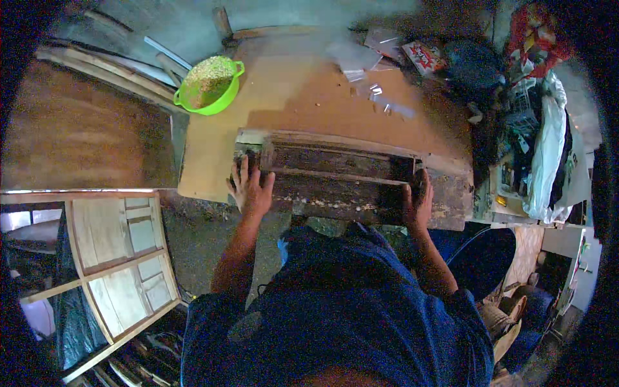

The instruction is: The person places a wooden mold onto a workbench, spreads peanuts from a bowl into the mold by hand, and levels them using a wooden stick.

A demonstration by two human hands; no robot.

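A long, dark, weathered wooden frame piece (342, 177) lies across the near edge of a plywood worktop (284, 97). My left hand (250, 188) rests flat on its left end, fingers spread over the dark wood. At the right end, my right hand (418, 201) wraps around the frame's edge. Both forearms come up from below, past my blue shirt.
A green bowl (209, 84) of pale crumbs sits on the worktop's far left corner. Clear plastic scraps (377, 97) and packets litter the far right. A pale wooden window frame (122, 258) leans at lower left. Planks (103, 68) lie at upper left; cluttered shelves (535, 148) stand right.
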